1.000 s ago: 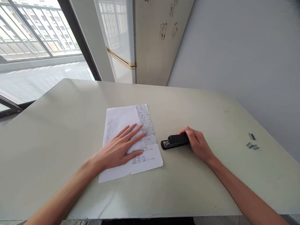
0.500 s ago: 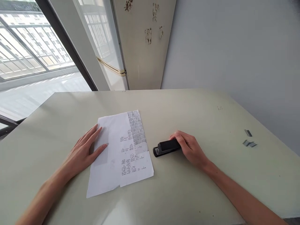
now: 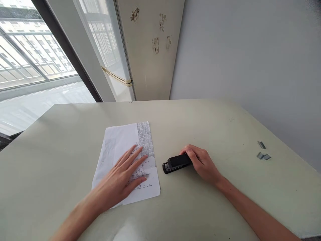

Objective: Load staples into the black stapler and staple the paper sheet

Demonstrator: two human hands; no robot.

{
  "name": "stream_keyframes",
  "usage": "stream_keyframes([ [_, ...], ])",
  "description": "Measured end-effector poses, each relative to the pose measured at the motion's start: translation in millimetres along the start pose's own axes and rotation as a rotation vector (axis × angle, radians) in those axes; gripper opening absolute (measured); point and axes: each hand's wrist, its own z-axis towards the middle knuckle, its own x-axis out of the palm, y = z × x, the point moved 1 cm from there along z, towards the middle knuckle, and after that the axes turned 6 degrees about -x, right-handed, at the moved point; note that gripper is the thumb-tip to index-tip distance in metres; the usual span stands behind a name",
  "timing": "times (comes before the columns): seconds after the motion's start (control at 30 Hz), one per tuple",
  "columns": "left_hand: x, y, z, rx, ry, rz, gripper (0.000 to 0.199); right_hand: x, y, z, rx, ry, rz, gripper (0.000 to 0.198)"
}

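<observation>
So the right hand (image 3: 200, 164) has its fingers and thumb closed round the back end of a black stapler (image 3: 178, 161). Stapler's down on the table (image 3: 190, 124), front end pointing left, just beside the right edge of some paper (image 3: 120, 137) but apart from it. The left hand (image 3: 125, 177) isn't gripping anything, it's palm down with fingers spread over that paper, which has print and a dense patterned strip at upper right. Tabletop's a pale greenish cream, kinda shiny near the front, with a few dark specks and faint scribbly marks (image 3: 231, 119) toward the far right. Over on the right are some small grey strips (image 3: 260, 155), staples by the look of them. Past the table there's a plain grey-blue wall (image 3: 238, 50), then what looks like a fridge (image 3: 147, 70), brown patches (image 3: 155, 45) on its side and a cream handle (image 3: 116, 76) up front. Far left, a dark frame (image 3: 68, 50), with bright daylight, a railing (image 3: 27, 57) and buildings (image 3: 22, 25) beyond
</observation>
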Motion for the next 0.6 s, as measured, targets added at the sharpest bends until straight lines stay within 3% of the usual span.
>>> stream_keyframes([
  [0.17,0.6,2.1,-13.1,-0.026,-0.033,0.034,0.068,-2.5,-2.2,-0.9,-0.026,0.020,-0.018,0.049],
  [0.4,-0.8,39.1,-48.7,-0.226,-0.150,0.121,0.072,-11.4,-10.5,-1.1,-0.290,0.202,-0.165,0.025],
  [0.5,-8.7,62.1,-62.9,-0.286,-0.129,0.111,0.066,-9.0,-10.9,-1.2,-0.329,0.162,-0.226,0.020],
  [0.6,-18.1,79.1,-68.3,-0.267,-0.055,0.096,0.062,-4.3,-11.3,-1.7,-0.270,0.077,-0.240,0.020],
])
